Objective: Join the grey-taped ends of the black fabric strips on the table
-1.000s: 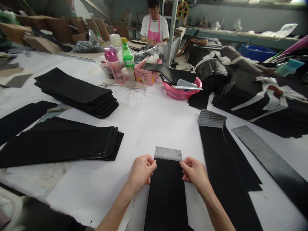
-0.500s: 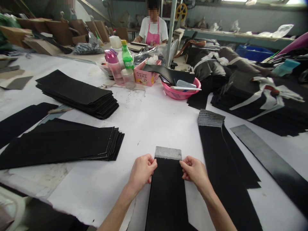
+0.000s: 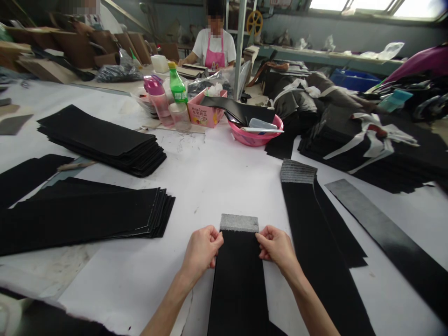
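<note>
A long black strip (image 3: pixel 240 280) with a grey far end lies flat on the white table (image 3: pixel 217 177), right in front of me. My left hand (image 3: pixel 202 251) pinches its left edge near the far end, fingers curled shut on it. On the opposite edge, at the same height, my right hand (image 3: pixel 276 247) grips the strip in the same way. Both hands rest on the table.
Two stacks of black strips (image 3: pixel 101 140) (image 3: pixel 87 217) lie to the left. More strips (image 3: pixel 315 233) (image 3: pixel 385 238) lie to the right. A pink basin (image 3: pixel 255 133), a pink box (image 3: pixel 205 112), a green bottle (image 3: pixel 178 86) and cups stand further back. A person in a pink apron (image 3: pixel 214 46) sits beyond.
My hands keep the same grip on the strip. The view has tilted up and shifted slightly, so everything sits a little further left and lower.
</note>
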A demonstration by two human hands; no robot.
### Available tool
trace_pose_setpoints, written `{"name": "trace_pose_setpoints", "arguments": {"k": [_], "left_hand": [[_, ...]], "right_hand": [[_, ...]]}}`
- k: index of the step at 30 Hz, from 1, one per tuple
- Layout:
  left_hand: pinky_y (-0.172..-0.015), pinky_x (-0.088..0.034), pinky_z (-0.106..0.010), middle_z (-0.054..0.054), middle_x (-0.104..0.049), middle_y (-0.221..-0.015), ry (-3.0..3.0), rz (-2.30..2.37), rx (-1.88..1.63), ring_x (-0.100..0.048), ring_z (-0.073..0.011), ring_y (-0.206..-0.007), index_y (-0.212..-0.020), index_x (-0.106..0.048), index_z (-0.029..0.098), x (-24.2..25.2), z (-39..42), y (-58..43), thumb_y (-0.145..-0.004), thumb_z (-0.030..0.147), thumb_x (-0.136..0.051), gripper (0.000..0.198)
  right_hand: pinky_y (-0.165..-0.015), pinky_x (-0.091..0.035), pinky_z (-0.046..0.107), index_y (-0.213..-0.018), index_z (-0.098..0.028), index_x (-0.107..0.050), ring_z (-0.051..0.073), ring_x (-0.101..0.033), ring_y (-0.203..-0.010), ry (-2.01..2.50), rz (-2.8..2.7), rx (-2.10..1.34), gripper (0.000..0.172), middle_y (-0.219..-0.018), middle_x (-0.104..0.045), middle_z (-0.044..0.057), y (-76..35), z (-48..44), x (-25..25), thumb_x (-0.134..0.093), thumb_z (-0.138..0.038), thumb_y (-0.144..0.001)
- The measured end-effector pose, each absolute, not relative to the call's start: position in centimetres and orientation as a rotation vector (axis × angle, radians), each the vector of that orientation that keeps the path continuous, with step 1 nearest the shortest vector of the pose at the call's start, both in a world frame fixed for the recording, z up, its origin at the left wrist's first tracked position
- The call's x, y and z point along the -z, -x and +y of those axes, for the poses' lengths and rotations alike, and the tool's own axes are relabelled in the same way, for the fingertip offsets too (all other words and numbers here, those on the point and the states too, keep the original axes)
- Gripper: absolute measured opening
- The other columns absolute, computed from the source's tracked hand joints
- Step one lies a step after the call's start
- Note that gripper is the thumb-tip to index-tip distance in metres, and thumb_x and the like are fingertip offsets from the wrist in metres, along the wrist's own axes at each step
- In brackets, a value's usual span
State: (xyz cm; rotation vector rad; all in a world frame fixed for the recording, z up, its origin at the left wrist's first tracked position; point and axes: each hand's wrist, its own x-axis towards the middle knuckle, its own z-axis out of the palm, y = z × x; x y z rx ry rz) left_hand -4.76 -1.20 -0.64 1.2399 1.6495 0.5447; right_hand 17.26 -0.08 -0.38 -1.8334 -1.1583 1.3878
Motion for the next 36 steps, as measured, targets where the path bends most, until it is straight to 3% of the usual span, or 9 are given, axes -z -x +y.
{"name": "trace_pose_setpoints", "arguments": {"k": [13,24,28,31,33,36], "left_hand": [[-0.025,-0.028,-0.015,0.006,-0.053,-0.044,-1.211,1.656,-0.579,-0.053,-0.0117,-0.029,-0.067,-0.047,0.02,0.3,-1.5,4.6,-0.086,0.044,-0.043,0.032],[-0.035,-0.031,-0.015,0.006,-0.053,-0.041,-1.342,1.719,-0.546,-0.051,-0.0088,-0.03,-0.066,-0.049,0.019,-0.1,-1.6,4.5,-0.088,0.041,-0.042,0.032],[-0.042,-0.032,-0.016,0.006,-0.051,-0.041,-1.426,1.781,-0.494,-0.049,-0.0072,-0.031,-0.066,-0.049,0.019,-0.9,-1.6,4.3,-0.089,0.039,-0.043,0.031],[-0.045,-0.031,-0.018,0.007,-0.051,-0.044,-1.493,1.849,-0.443,-0.047,-0.0065,-0.034,-0.067,-0.049,0.019,-1.4,-1.5,4.1,-0.089,0.037,-0.045,0.029],[-0.047,-0.029,-0.019,0.005,-0.054,-0.05,-1.553,1.901,-0.423,-0.048,-0.0069,-0.039,-0.067,-0.049,0.019,-1.6,-1.5,4.0,-0.089,0.035,-0.047,0.028],[-0.05,-0.028,-0.021,0.004,-0.057,-0.058,-1.65,1.952,-0.402,-0.052,-0.0085,-0.048,-0.07,-0.049,0.02,-1.4,-1.7,3.9,-0.09,0.034,-0.048,0.024]], "right_hand": [[-0.03,-0.038,0.014,-0.069,-0.019,-0.049,0.014,-0.06,-0.039,1.846,-1.153,-1.406,0.022,-0.05,-0.057,-0.005,-17.4,0.0,0.5,-0.06,-0.036,-0.075],[-0.032,-0.039,0.018,-0.081,-0.022,-0.045,0.016,-0.061,-0.04,1.89,-1.244,-1.36,0.016,-0.054,-0.059,-0.006,-17.7,0.0,0.9,-0.057,-0.032,-0.081],[-0.042,-0.04,0.021,-0.085,-0.023,-0.047,0.014,-0.058,-0.042,1.953,-1.561,-1.055,0.011,-0.055,-0.056,-0.008,-17.6,-0.4,-0.1,-0.056,-0.028,-0.084],[-0.055,-0.041,0.024,-0.091,-0.025,-0.054,0.013,-0.059,-0.056,1.854,-1.881,-0.649,0.004,-0.073,-0.062,-0.005,-17.3,-1.1,-1.3,-0.054,-0.024,-0.087],[-0.058,-0.039,0.025,-0.095,-0.027,-0.059,0.013,-0.06,-0.066,1.741,-2.025,-0.49,0.013,-0.09,-0.063,-0.002,-17.2,-1.5,-1.7,-0.047,-0.022,-0.092],[-0.059,-0.038,0.024,-0.094,-0.028,-0.063,0.013,-0.06,-0.072,1.66,-2.085,-0.466,0.021,-0.097,-0.062,-0.002,-17.3,-1.8,-1.8,-0.042,-0.023,-0.095]]}}
